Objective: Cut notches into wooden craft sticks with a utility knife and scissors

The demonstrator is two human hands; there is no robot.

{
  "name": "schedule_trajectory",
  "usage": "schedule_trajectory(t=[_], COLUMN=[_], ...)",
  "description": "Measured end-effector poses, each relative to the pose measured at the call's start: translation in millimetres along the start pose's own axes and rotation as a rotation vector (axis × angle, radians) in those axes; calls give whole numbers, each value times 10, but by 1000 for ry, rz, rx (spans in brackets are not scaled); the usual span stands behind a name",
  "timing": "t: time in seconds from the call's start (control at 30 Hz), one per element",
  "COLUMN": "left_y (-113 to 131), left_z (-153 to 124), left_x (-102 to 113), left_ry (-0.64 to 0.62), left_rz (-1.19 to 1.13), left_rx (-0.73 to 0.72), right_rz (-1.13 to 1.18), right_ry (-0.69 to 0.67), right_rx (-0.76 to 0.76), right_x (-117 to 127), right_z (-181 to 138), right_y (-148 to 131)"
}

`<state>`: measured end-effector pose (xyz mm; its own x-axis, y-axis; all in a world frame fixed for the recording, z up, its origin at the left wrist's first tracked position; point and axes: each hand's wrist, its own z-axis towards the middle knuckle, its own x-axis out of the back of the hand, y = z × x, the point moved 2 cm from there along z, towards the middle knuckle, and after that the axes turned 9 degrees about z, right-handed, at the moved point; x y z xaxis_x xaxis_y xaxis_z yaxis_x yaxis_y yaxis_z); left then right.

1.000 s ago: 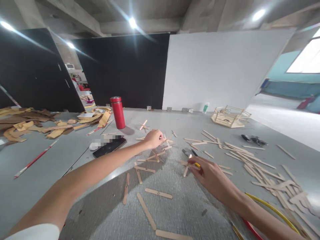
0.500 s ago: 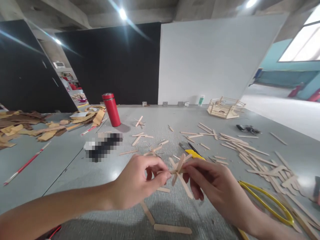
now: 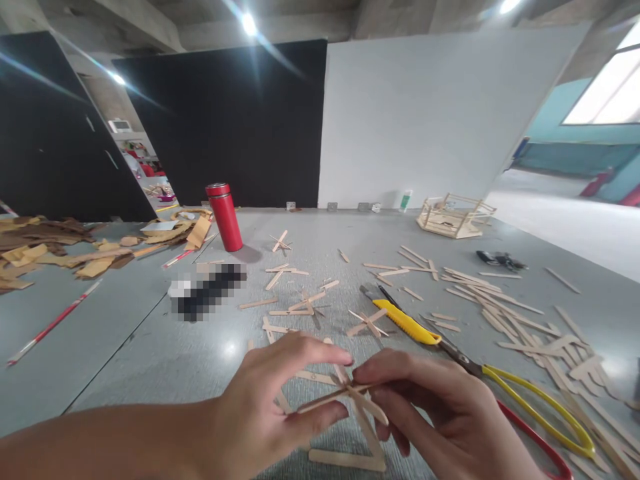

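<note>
My left hand (image 3: 273, 407) and my right hand (image 3: 440, 413) meet low in the middle of the view, both pinching a small star of crossed wooden craft sticks (image 3: 350, 397) held just above the grey floor. The left thumb and forefinger grip its left arm, and the right fingertips grip the centre and right side. Under the star lies a flat wooden stick (image 3: 345, 459). A yellow utility knife (image 3: 407, 322) lies just beyond my right hand.
Loose craft sticks (image 3: 500, 313) are scattered over the floor ahead and to the right. Yellow-handled scissors (image 3: 540, 407) lie at the right. A red flask (image 3: 225, 217) stands ahead left, cardboard scraps (image 3: 75, 250) far left, a stick frame model (image 3: 455, 220) at the back.
Both hands drew back from the floor ahead, joined on the stick star, then lowered it closer to me. The yellow knife now lies uncovered on the floor.
</note>
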<state>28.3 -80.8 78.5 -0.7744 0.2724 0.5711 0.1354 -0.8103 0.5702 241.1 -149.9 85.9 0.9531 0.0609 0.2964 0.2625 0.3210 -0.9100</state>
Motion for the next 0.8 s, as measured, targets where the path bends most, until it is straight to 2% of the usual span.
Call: schedule_trajectory(t=[0.1,0.23,0.37,0.6,0.8], left_y=[12,35,27,-22,25], left_z=[-4,15,-6,-44,-26], left_x=[-2,-15,-34,-45,-71], left_ry=[60,84,83,50,109], left_rz=[4,9,14,-51,-7], left_rx=[-170,-263,-257,-150,-235], right_rz=[44,59,26,2,-105], right_ry=[-43,-84,-74,-11,-31], right_rx=[21,-21,-27,-32,150], right_x=[-4,-8,-37,-79,-72], right_z=[-7,0,9,3,26], right_y=[-22,-43,-70,-42,-57])
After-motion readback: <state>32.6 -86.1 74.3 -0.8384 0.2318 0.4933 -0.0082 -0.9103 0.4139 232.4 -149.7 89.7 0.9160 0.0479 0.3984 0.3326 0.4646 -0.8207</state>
